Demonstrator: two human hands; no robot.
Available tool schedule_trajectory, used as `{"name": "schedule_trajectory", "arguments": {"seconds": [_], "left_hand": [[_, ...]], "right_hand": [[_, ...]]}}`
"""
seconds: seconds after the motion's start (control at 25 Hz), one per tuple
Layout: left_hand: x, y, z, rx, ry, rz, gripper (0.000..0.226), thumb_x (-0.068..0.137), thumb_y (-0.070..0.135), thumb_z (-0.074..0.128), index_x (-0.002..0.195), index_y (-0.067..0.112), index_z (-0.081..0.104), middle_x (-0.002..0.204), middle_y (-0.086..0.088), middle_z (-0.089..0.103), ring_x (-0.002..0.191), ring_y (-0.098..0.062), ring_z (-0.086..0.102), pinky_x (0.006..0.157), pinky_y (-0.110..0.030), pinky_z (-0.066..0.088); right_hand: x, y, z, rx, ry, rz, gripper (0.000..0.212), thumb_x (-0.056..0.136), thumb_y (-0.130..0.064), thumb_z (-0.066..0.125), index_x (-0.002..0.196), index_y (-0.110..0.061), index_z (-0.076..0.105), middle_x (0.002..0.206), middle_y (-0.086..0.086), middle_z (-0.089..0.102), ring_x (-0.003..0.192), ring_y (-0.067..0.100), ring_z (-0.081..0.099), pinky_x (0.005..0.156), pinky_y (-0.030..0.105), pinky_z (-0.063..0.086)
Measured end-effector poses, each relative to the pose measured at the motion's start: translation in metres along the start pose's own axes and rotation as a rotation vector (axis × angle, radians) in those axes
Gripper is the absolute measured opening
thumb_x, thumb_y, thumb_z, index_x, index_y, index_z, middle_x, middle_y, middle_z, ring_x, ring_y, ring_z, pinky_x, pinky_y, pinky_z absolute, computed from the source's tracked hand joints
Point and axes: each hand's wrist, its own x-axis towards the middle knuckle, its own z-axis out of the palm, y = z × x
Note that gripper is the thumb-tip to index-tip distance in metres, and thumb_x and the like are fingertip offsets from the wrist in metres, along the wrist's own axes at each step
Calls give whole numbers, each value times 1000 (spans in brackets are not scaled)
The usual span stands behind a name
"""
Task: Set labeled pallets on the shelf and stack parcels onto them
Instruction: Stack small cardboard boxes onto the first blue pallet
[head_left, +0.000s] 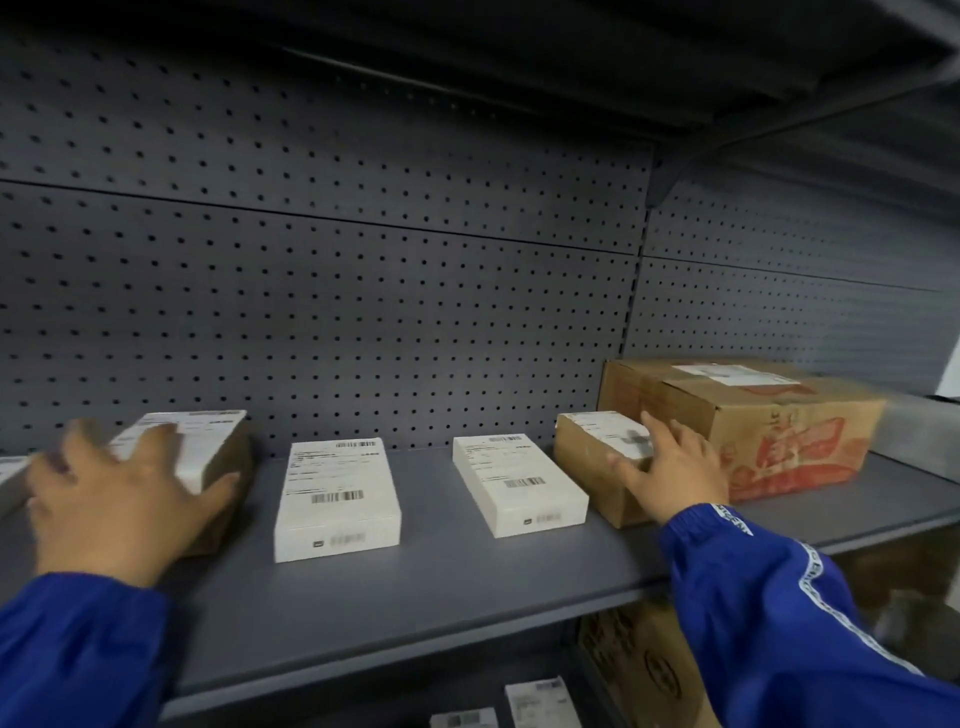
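Note:
On the grey shelf (441, 582) lie two flat white labelled boxes, one at the middle (336, 499) and one to its right (517, 483). My left hand (119, 499) rests with spread fingers on a brown parcel with a white label (208, 441) at the left. My right hand (675, 467) lies flat against a small brown parcel (587, 462), fingers apart, touching its top and side. A large brown carton with red print (748, 421) stands just behind and to the right of that parcel. Both hands are blurred.
A dark perforated back panel (363, 312) closes the shelf behind. Another white box edge (8, 483) shows at the far left. Below the shelf are a brown carton (639, 665) and small white labelled boxes (540, 701). An upper shelf (675, 62) hangs overhead.

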Motion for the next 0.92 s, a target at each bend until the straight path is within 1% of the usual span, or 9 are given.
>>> {"name": "schedule_trajectory", "arguments": {"seconds": [0.08, 0.2, 0.32, 0.4, 0.56, 0.64, 0.76, 0.84, 0.92], "left_hand": [[37, -46, 60, -58, 16, -116, 99, 36, 93, 48, 120, 44, 32, 127, -14, 47, 104, -46, 50, 84, -59, 48], [54, -74, 93, -113, 51, -129, 107, 29, 93, 52, 122, 44, 32, 130, -9, 45, 106, -42, 50, 88, -55, 48], [33, -52, 62, -76, 38, -163, 97, 33, 88, 56, 118, 45, 36, 127, -10, 48, 102, -43, 52, 87, -54, 48], [1, -22, 17, -96, 32, -200, 88, 38, 81, 57, 115, 43, 40, 124, -13, 49, 101, -44, 50, 87, -56, 48], [-48, 25, -58, -173, 93, -169, 77, 63, 52, 73, 129, 26, 45, 133, -24, 31, 113, -50, 41, 99, -53, 39], [-58, 29, -78, -196, 136, -140, 75, 66, 46, 74, 132, 23, 45, 136, -24, 27, 116, -49, 40, 102, -51, 37], [-72, 12, -106, -248, 198, -75, 77, 65, 44, 74, 133, 21, 45, 136, -21, 27, 119, -46, 39, 105, -46, 35], [-87, -6, -130, -287, 233, -59, 78, 64, 46, 73, 133, 22, 45, 135, -18, 27, 120, -43, 39, 106, -44, 35], [-105, -33, -158, -318, 264, -51, 78, 63, 48, 72, 132, 25, 45, 135, -15, 27, 120, -41, 39, 105, -42, 35]], "right_hand": [[13, 13, 2, 12, -82, -10, 80, 76, -68, 48, 144, -36, 20, 154, 8, 18, 140, 31, 16, 113, 42, 19], [22, 22, 7, 50, -199, -74, 83, 73, -69, 53, 143, -38, 23, 154, 10, 13, 138, 35, 21, 111, 39, 23], [21, 23, 9, 149, -179, -100, 74, 77, -56, 60, 142, -34, 30, 151, 10, 16, 132, 37, 26, 108, 36, 27], [17, 19, 7, 197, -123, -110, 68, 79, -49, 61, 140, -32, 37, 150, 8, 19, 129, 38, 27, 107, 36, 27], [1, 5, -6, 282, 21, -156, 64, 80, -44, 63, 138, -33, 39, 151, 6, 19, 130, 38, 24, 108, 42, 27], [-14, -6, -17, 325, 101, -200, 64, 76, -49, 63, 135, -37, 40, 149, 5, 20, 130, 40, 23, 107, 49, 27], [-56, -47, -33, 412, 179, -282, 79, 61, -72, 51, 132, -43, 38, 147, 0, 25, 131, 40, 25, 105, 56, 32], [-95, -82, -38, 450, 183, -357, 82, 57, -74, 46, 133, -44, 37, 147, 0, 27, 132, 40, 27, 104, 56, 32], [-143, -124, -41, 504, 169, -424, 77, 59, -70, 52, 130, -44, 42, 145, 1, 29, 130, 39, 30, 104, 54, 32]]}}
